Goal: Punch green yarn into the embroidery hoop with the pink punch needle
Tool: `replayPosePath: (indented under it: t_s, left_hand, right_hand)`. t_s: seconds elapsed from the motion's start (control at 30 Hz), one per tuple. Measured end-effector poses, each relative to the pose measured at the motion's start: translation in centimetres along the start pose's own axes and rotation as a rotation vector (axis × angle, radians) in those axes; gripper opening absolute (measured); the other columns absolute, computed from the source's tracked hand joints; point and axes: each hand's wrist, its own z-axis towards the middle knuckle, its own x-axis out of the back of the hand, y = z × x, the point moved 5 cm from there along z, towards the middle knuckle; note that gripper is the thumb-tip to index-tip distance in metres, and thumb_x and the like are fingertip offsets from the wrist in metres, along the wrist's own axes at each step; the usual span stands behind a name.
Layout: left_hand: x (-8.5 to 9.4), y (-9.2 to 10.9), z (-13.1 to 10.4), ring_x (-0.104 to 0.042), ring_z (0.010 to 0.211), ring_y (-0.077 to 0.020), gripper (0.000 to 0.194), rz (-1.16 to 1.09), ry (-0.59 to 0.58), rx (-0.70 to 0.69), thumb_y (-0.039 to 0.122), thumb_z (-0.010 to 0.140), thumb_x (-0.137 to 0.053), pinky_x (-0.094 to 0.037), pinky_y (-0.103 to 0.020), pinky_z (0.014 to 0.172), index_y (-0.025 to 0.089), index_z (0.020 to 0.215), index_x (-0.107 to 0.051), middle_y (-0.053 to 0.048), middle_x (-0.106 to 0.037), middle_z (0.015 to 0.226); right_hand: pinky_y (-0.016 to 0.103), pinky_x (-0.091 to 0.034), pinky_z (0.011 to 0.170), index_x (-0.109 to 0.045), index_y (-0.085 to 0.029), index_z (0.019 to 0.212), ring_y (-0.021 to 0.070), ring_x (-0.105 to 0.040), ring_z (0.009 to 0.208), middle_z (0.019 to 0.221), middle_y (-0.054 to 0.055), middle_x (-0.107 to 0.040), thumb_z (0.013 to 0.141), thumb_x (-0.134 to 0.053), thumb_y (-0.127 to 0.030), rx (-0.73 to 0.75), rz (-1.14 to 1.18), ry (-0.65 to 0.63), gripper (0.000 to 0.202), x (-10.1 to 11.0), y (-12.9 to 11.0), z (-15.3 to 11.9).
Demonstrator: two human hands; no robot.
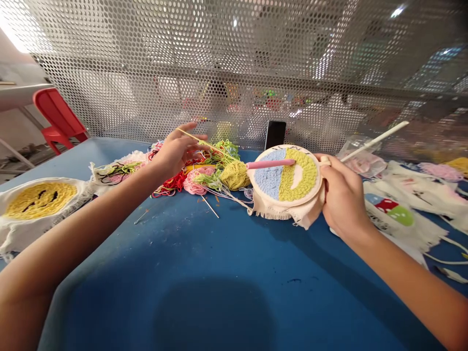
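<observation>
My right hand grips the right edge of a round embroidery hoop, whose cloth carries a light blue half and a yellow-green looped half with a small bare patch. A pink punch tool lies across the hoop's face. To the left, my left hand is raised over the yarn pile with a yellow strand between its fingers. That strand runs down toward the yellow-green yarn ball and the hoop.
Tangled red yarn and pink yarn lie behind a thin needle. A phone leans on the perforated metal screen. Finished-looking pieces flank the blue table: a yellow face left, a red-green one right.
</observation>
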Motion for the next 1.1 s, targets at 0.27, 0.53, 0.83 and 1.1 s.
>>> replayPosePath:
  t_s: [0.27, 0.53, 0.83, 1.1]
  left_hand:
    - [-2.1, 4.6, -1.2, -0.026, 0.132, -0.0273, 0.044, 0.595, 0.004, -0.466, 0.010, 0.073, -0.058, -0.041, -0.039, 0.099, 0.022, 0.115, -0.052, -0.005, -0.043, 0.130]
    - [-2.9, 9.3, -0.1, -0.002, 0.140, -0.0197, 0.037, 1.499, 0.324, -0.766, 0.022, 0.091, -0.033, -0.002, -0.045, 0.115, 0.022, 0.126, -0.043, 0.005, -0.003, 0.153]
    - [-5.9, 5.2, 0.9, -0.057, 0.097, -0.0271, 0.040, 1.904, -0.151, -0.658, 0.021, 0.082, -0.031, -0.043, -0.045, 0.079, 0.018, 0.110, -0.059, -0.012, -0.064, 0.099]
    - [-4.1, -1.8, 1.4, -0.063, 0.084, -0.0282, 0.044, 1.938, -0.412, -0.241, 0.034, 0.086, -0.026, -0.045, -0.034, 0.066, 0.016, 0.111, -0.058, -0.014, -0.066, 0.091]
  right_hand:
    - [0.036, -0.054, 0.067, -0.058, -0.024, 0.092, 0.0244, -0.062, 0.094, 0.097, 0.008, -0.065, 0.083, -0.044, -0.029, -0.181, 0.180, 0.089, 0.017, 1.5, 1.8, -0.5]
    - [0.036, -0.053, 0.073, -0.064, -0.024, 0.081, 0.0251, -0.061, 0.097, 0.093, 0.007, -0.066, 0.074, -0.053, -0.023, -0.336, 0.425, 0.209, 0.013, 0.5, 4.5, -1.5]
    - [0.036, -0.052, 0.075, -0.061, -0.025, 0.075, 0.0243, -0.059, 0.098, 0.091, 0.006, -0.066, 0.072, -0.054, -0.023, -0.386, 0.479, 0.173, 0.008, -0.5, 5.1, -1.7]
    - [0.034, -0.053, 0.073, -0.060, -0.024, 0.074, 0.0242, -0.060, 0.097, 0.090, 0.005, -0.066, 0.071, -0.056, -0.022, -0.443, 0.511, 0.143, 0.006, -0.8, 5.0, -2.2]
